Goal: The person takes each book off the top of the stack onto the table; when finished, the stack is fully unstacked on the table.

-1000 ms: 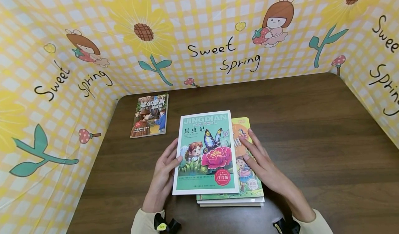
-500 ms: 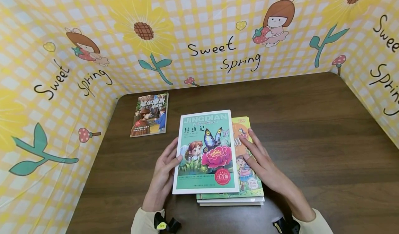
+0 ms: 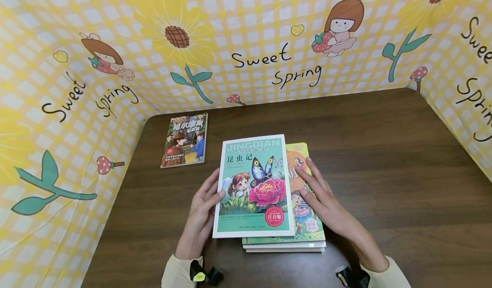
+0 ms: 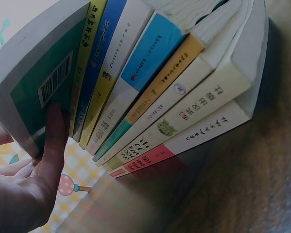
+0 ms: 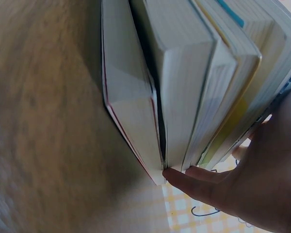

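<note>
My left hand (image 3: 201, 211) grips a green-and-white children's book (image 3: 251, 226) by its left edge, thumb at the front edge and fingers underneath. A butterfly and a pink flower decorate its cover. In the left wrist view the book's barcoded back (image 4: 56, 77) tilts away from the stack, with fingers (image 4: 53, 136) against it. Below is a stack of several books; the top one is a yellow picture book (image 3: 301, 211), partly covered by the green book. My right hand (image 3: 326, 207) rests along the stack's right side, fingers extended; the right wrist view shows fingertips (image 5: 177, 177) at the page edges (image 5: 184, 97).
Another paperback (image 3: 184, 143) with cartoon figures lies at the back left of the dark wooden table (image 3: 384, 151). A yellow checked cloth (image 3: 261, 19) with flowers and lettering hangs around the back and sides. Dark wrist straps (image 3: 205, 275) are at both cuffs.
Both hands and the books hold practically the same places; the head view has shifted very slightly.
</note>
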